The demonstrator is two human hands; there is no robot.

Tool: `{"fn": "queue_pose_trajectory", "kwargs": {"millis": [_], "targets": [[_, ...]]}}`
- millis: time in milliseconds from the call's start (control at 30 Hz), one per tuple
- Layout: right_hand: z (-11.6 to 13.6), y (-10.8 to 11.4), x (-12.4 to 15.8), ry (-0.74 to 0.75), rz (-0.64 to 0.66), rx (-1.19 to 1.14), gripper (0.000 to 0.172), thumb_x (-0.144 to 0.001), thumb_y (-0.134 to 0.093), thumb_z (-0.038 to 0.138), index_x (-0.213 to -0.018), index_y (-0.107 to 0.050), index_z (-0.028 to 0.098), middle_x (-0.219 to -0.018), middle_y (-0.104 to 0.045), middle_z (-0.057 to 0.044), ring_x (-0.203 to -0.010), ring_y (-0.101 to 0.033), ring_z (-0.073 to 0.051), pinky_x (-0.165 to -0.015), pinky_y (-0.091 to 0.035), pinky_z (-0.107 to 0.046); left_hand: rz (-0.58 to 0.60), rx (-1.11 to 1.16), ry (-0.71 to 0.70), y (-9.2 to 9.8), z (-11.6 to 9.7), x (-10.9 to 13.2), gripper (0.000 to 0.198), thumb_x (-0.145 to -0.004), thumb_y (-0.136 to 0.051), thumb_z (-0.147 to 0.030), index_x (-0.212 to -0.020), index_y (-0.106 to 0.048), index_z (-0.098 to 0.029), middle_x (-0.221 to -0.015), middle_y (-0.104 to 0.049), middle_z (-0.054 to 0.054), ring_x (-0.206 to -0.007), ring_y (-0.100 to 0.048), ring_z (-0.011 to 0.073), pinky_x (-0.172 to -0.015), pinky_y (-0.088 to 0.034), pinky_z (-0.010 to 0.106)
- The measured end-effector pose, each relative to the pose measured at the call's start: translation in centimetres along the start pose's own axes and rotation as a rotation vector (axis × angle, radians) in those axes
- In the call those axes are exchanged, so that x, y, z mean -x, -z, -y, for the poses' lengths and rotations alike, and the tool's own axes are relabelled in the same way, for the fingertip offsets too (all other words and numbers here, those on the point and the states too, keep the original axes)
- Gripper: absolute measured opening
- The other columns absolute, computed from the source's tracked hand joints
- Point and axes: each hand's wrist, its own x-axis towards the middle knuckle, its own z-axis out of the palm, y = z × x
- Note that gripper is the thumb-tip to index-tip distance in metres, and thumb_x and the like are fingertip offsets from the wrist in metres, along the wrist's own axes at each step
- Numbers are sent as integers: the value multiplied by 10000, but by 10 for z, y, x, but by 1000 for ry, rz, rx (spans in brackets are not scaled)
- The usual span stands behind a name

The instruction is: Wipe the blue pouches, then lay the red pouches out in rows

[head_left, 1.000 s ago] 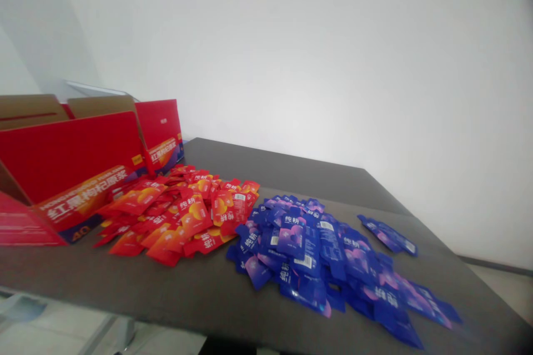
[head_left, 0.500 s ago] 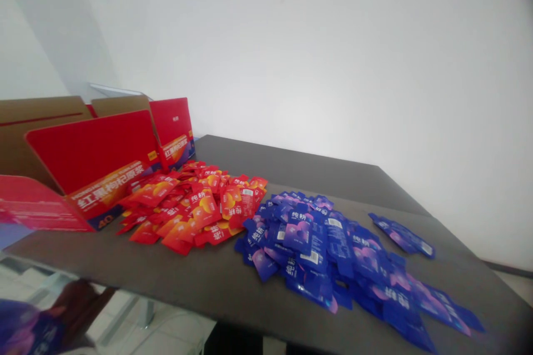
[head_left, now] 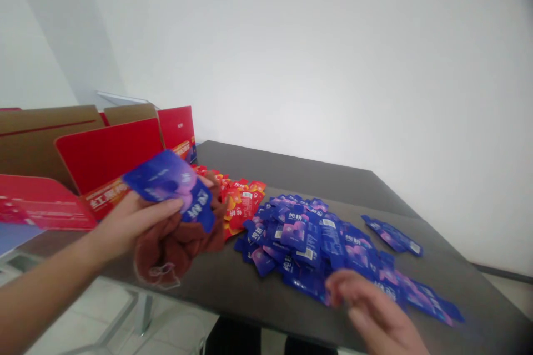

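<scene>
Left hand grips blue packet and brown cloth; right hand, half-open, is at near side of blue pile.

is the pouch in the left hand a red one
No, the left hand holds a blue pouch with pink-purple shapes on it, with brown cloth bunched beneath.

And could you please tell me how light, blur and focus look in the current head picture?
Head view: the wall glows brightest mid-frame, while the top-right corner is dark; head view again: the right hand looks smeared, the left hand slightly soft, and small print on the piled blue sachets is unreadable.
</scene>
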Motion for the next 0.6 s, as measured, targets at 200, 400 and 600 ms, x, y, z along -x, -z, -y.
{"fn": "queue_pose_trajectory", "kwargs": {"millis": [200,400,600], "targets": [[27,-40,-59,-181,-161,-334,609,-772,-748,448,-1329,-531,332,-1469,-510,-48,-1346,-468,-225,-1116,-378,-416,694,409,192,-117,16,-29,289,-740,-738,-289,-971,-698,-121,-931,-749,86,-870,-700,230,-900,-519,375],[7,-54,-51,-271,-308,-380,614,-710,-794,414,-1273,-583,293,-1378,-600,-33,-1311,-511,-251,-1128,-355,-472,907,371,205,-165,43,-23,269,-776,-741,-327,-949,-683,-130,-949,-708,62,-913,-649,207,-890,-495,361],[-24,-50,-30,-308,-450,-243,587,-718,-768,416,-1250,-611,224,-1216,-707,-59,-1152,-641,-265,-978,-523,-401,739,128,-30,-183,55,-8,328,-801,-713,-293,-1088,-595,-189,-1096,-679,74,-1006,-634,221,-900,-513,373]]}}
